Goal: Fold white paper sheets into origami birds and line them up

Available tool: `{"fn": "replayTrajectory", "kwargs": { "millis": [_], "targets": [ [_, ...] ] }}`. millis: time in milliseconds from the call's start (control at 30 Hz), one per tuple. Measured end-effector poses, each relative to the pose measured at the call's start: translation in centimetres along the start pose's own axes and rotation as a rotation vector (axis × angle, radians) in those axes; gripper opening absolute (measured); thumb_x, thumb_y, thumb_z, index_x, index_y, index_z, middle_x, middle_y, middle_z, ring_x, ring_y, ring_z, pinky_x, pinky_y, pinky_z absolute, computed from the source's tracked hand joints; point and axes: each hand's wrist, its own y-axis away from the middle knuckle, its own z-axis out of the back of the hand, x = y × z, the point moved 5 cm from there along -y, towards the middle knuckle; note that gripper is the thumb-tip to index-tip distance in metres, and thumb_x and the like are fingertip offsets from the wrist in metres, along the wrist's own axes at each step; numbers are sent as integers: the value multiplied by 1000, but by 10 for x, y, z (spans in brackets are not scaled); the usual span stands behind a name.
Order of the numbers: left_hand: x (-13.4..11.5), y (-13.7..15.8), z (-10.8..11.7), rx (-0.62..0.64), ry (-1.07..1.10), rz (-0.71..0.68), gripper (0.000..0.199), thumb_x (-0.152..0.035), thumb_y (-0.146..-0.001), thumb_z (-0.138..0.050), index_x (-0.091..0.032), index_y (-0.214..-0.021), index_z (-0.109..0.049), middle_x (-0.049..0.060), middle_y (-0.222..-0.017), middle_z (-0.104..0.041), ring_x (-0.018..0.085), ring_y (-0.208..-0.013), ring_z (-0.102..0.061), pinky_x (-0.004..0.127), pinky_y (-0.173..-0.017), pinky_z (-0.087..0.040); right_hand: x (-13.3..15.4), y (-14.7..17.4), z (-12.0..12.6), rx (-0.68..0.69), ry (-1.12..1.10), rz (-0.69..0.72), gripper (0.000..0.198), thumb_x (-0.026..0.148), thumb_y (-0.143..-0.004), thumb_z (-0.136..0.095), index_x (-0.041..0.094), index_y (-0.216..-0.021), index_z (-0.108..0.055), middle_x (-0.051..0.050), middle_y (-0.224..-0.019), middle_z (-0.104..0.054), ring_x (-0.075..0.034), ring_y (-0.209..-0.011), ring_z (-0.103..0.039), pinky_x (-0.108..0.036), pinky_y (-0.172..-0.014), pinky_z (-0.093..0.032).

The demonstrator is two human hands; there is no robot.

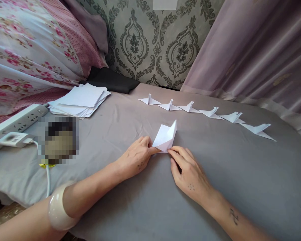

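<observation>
A partly folded piece of white paper [164,138] rests on the grey sheet in front of me, with one flap standing up at its right side. My left hand [137,154] is at its lower left corner, the index finger stretched along the bottom edge and the other fingers curled. From the right, my right hand [190,170] pinches the lower right corner between closed fingertips. Beyond the hands, several folded white paper birds [190,107] stand in a curved row from the middle to the right.
A stack of white paper sheets [80,100] lies at the left, near a folded black cloth [112,80]. A white power strip [22,120] with a plugged-in charger [15,139] sits at the left edge; its cable runs beside a blurred-out object [59,140]. Curtains hang on both sides.
</observation>
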Motion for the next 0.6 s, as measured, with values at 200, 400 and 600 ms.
{"fn": "replayTrajectory", "kwargs": {
  "millis": [200,400,600],
  "targets": [
    [15,1,5,-93,250,221,20,-23,-89,-53,-23,-102,-69,6,-91,-54,20,-87,-52,32,-77,-44,4,-2,-1,22,96,77,31,13,-91,-41,11,-114,-61,-11,-110,-62,-22,-95,-56,-40,-85,-49],
    [16,1,8,-75,265,263,22,-19,-89,-50,-22,-99,-70,5,-88,-55,20,-86,-54,32,-76,-45,6,-3,0,27,116,114,29,14,-91,-41,11,-112,-61,-11,-110,-62,-22,-96,-56,-39,-84,-49],
    [18,1,9,-79,269,286,24,-17,-88,-49,-22,-98,-71,5,-89,-56,19,-86,-55,32,-78,-46,11,-8,-4,114,133,113,34,18,-92,-40,11,-121,-58,-11,-104,-62,-22,-90,-54,-40,-80,-48]
  ]
}}
